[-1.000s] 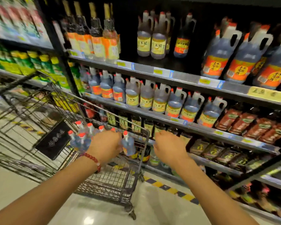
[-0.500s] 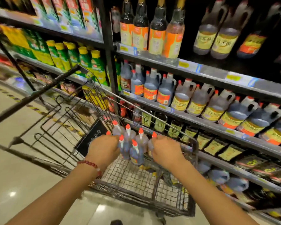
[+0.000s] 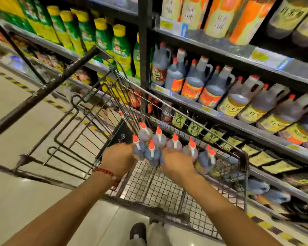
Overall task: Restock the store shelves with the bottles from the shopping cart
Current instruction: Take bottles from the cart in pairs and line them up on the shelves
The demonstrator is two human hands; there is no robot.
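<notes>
Several small dark bottles with red caps (image 3: 158,142) stand clustered inside the wire shopping cart (image 3: 169,190). My left hand (image 3: 118,158) is closed around the bottles on the cluster's left side. My right hand (image 3: 176,164) grips the bottles on the right side (image 3: 191,150). One more red-capped bottle (image 3: 206,159) leans just right of my right hand. The store shelves (image 3: 226,119) stand right behind the cart, and hold rows of dark jugs with orange and yellow labels (image 3: 208,89).
The cart handle bar (image 3: 43,93) runs diagonally at the left. Green and yellow bottles (image 3: 103,38) fill the left shelf bay, past a black upright post (image 3: 143,41). Low shelves hold flat packets (image 3: 274,164). A shoe (image 3: 138,232) rests on the tiled floor (image 3: 25,201).
The view has swung closer to the cart and shelves. My right hand went from the cart's rim onto the bottles, and both hands now clasp the cluster.
</notes>
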